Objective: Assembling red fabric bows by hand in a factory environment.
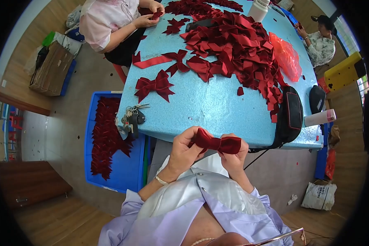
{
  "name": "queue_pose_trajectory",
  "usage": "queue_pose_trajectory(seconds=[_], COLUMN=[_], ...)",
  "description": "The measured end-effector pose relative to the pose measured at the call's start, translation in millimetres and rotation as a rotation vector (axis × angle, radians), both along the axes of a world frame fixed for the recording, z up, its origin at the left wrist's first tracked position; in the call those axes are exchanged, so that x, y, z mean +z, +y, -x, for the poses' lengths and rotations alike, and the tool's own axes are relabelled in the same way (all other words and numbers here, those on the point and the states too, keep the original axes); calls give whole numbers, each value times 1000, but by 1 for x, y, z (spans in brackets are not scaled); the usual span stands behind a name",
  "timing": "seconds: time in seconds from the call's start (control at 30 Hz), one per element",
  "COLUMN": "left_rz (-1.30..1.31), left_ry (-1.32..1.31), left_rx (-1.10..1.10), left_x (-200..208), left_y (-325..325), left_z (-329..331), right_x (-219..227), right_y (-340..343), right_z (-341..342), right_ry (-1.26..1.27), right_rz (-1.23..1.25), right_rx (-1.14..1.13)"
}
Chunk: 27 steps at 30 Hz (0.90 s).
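Observation:
Between my two hands, just off the table's near edge, is a dark red velvet bow (218,143). My left hand (184,148) pinches its left loop, and my right hand (235,158) grips the right loop; both sets of fingers are closed. The bow's knot shows in the middle, while its back is hidden from view. Ahead on the blue table (201,108) lies a finished-looking bow with pointed tails (153,86). Farther off, a big heap of red ribbon pieces (242,49) spreads over the tabletop.
A blue tray (129,172) with rows of red bows (104,137) stands at the left. Keys (133,117) rest at the table corner. A black bag (290,117), pink bottle (320,118) and red plastic bag (285,57) are rightward. Two other people (110,24) work at the table's far sides.

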<state>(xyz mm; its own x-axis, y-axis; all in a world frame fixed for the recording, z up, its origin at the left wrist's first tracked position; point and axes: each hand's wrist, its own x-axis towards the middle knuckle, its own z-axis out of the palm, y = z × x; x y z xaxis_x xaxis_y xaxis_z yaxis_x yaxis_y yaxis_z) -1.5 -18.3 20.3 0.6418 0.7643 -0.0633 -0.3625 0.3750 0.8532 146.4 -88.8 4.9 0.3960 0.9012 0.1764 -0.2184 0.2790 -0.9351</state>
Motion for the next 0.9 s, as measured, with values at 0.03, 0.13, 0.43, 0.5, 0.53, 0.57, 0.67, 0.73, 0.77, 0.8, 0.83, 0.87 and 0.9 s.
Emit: queue_pose_trajectory(seconds=[0.03, 0.13, 0.43, 0.5, 0.53, 0.57, 0.67, 0.73, 0.77, 0.8, 0.83, 0.87, 0.9], left_rz=[0, -203, -166, -116, -91, -90, -83, -87, -92, -98, -96, -113, -131], left_ry=[-1, -38, -137, -198, -228, -227, -227, -205, -184, -164, -162, -141, -120], left_rx=[0, 70, 78, 82, 85, 84, 127, 151, 173, 196, 198, 214, 230], left_x=[1, 1, 0, -3, -5, -7, -12, -12, -12, -11, -10, -9, -8], left_y=[0, 2, -4, -6, -6, -7, -10, -12, -13, -13, -14, -14, -15], left_z=[0, -4, -8, -10, -11, -12, -13, -13, -14, -14, -14, -15, -15], right_x=[-3, 3, 2, 1, 0, 0, -2, -4, -4, -4, -4, -4, -3], right_y=[-1, 0, -3, -4, -4, -4, -4, -5, -5, -5, -5, -6, -5], right_z=[-4, -3, 2, 3, 4, 4, 5, 5, 5, 5, 5, 5, 5], right_ry=[-67, -241, -67, 38, 112, 186, 256, 248, 250, 263, 276, 289, 290], right_rz=[-4, -9, 64, 65, 61, 56, 50, 44, 46, 47, 48, 49, 50], right_rx=[21, 7, 36, 63, 90, 115, 142, 147, 149, 157, 165, 172, 174])
